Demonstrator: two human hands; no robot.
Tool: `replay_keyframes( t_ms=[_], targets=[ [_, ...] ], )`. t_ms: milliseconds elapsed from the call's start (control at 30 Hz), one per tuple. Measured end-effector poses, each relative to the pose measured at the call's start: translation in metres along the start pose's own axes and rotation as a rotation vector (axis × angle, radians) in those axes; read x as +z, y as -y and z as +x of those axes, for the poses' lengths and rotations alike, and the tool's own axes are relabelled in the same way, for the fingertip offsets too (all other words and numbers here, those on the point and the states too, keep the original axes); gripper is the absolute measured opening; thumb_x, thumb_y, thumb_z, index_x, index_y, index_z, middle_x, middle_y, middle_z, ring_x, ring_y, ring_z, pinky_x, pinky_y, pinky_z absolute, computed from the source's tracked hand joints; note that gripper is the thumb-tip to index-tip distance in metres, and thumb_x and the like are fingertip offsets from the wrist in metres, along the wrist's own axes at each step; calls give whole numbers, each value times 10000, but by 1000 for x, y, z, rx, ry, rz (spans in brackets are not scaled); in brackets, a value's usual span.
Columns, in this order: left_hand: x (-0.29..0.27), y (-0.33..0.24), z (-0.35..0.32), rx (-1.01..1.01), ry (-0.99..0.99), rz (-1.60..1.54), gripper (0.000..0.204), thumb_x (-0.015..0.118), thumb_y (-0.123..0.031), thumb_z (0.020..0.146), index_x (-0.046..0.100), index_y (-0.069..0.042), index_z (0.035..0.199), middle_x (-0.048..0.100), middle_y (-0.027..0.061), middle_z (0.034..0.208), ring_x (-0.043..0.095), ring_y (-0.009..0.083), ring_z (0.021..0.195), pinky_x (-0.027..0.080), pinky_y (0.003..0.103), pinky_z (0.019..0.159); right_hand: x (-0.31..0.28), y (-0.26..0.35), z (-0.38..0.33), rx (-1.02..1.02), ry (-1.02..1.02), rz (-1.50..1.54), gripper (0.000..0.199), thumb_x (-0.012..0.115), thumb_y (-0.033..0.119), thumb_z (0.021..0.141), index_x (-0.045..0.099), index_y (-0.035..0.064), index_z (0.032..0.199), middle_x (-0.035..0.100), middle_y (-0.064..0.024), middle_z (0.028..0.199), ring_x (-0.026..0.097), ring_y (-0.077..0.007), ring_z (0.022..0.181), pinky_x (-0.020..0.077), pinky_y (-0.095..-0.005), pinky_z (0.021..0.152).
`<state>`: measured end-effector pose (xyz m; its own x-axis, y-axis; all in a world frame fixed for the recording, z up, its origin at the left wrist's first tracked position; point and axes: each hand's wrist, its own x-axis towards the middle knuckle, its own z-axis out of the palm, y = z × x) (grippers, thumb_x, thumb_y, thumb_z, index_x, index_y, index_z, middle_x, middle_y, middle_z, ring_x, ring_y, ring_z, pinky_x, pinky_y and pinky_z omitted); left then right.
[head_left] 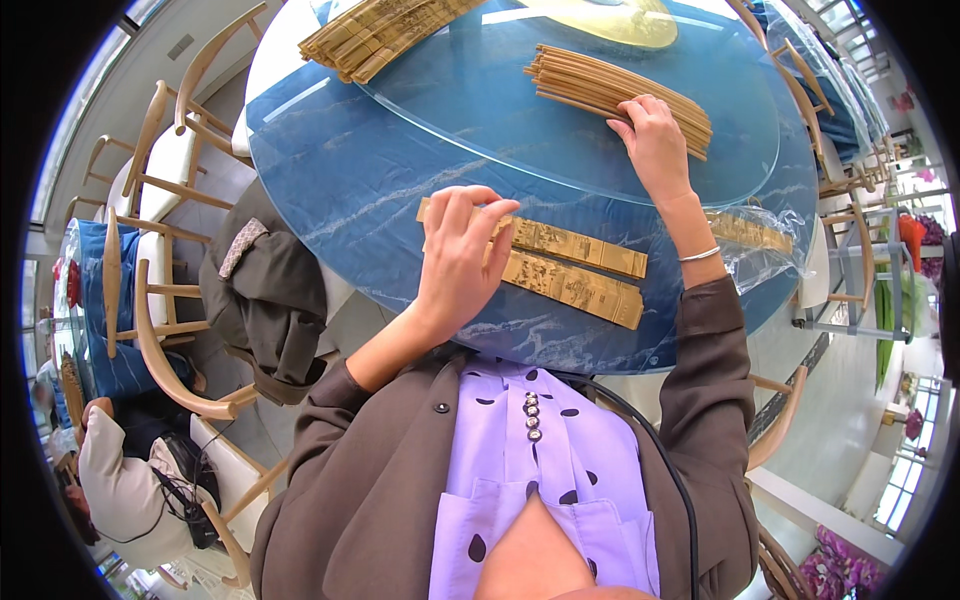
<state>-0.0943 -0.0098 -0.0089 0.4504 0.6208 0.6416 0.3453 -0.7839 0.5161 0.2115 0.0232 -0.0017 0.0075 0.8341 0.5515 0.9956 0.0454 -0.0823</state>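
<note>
Two long, flat gold printed chopstick sleeves [575, 285] lie side by side on the blue tabletop in front of me. My left hand [460, 245] is over their left ends with its fingers curled and its thumb and index fingertips close together. Whatever may be between those fingertips is hidden. Farther off to the right, a bundle of brown chopsticks [570, 80] rests on the glass turntable. My right hand [655, 145] is closed over the near side of this bundle, thumb and fingers around some of the sticks. A bracelet circles that wrist.
A stack of gold sleeves [385, 40] lies at the far left of the glass turntable [470, 135]. Beyond the chopsticks is a yellowish round plate [610, 20]. Clear plastic wrap [765, 250] is beside my right forearm. Wooden chairs, one with a dark coat [265, 290], stand around.
</note>
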Motion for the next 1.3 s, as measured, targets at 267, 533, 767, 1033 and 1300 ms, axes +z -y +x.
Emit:
replay_keyframes(
  t_ms=[267,533,767,1033,1300],
  targets=[
    [14,-3,-15,76,112,-51,206,704,-51,822,639,-68,1016,586,74,1011,547,283,990,440,414,864,-9,0,-5,-94,115,4,217,730,260,859,643,64,891,639,-62,923,603,-263,954,481,-388,840],
    [13,-3,-17,57,134,-25,198,731,-38,806,668,-67,992,613,69,1020,557,293,992,445,406,870,-10,14,-17,-265,125,-182,199,656,268,920,581,83,921,592,-49,930,589,-227,959,469,-358,855],
    [16,-3,-18,57,141,-9,172,724,-51,816,667,-67,978,613,69,1017,555,291,993,446,406,869,-9,12,-23,-240,134,-136,179,638,214,942,564,54,977,576,-76,959,574,-254,979,485,-374,893],
    [16,-1,-19,91,121,5,158,707,-69,821,654,-66,970,603,61,1006,550,269,988,436,398,842,-14,23,-27,-279,147,-272,170,631,183,935,549,44,991,574,-91,963,579,-257,1000,501,-366,878],
    [16,-7,-6,122,133,7,126,712,-72,829,661,-62,944,601,54,971,550,266,965,447,388,845,-13,23,-33,-290,153,-302,159,626,164,925,542,48,995,570,-78,958,601,-244,975,511,-355,846]
  ],
)
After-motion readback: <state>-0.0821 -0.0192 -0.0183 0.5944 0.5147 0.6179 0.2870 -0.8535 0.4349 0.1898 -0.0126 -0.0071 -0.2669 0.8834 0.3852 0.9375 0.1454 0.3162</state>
